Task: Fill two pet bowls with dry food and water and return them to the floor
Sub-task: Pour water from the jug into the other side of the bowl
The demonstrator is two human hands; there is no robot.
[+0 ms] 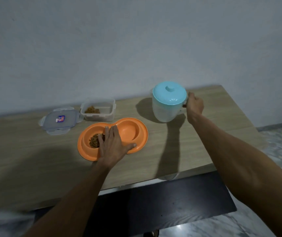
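From the head camera, an orange double pet bowl [133, 132] is sitting on a light wooden table [196, 142], near its middle. The left hand [113, 146] is lying flat across the bowl's near rim and the ridge between the two wells, fingers spread and pressing down rather than gripping, the thumb resting on the near rim of the right well. The left well is holding a heap of brown dry food [94, 141], partly hidden under the fingers; the right well is looking bare inside. Further right, near the wall, a translucent pitcher [164, 110] with a light-blue lid [169, 93] is standing upright, and the right hand [194, 104] is curling around the handle on its right side — fingers closed on it. Behind the bowl, a clear food container [99, 115] is sitting open with some kibble in it, and its clear snap lid [60, 122] is lying flat just beside it on the left — touching or not, I cannot tell.
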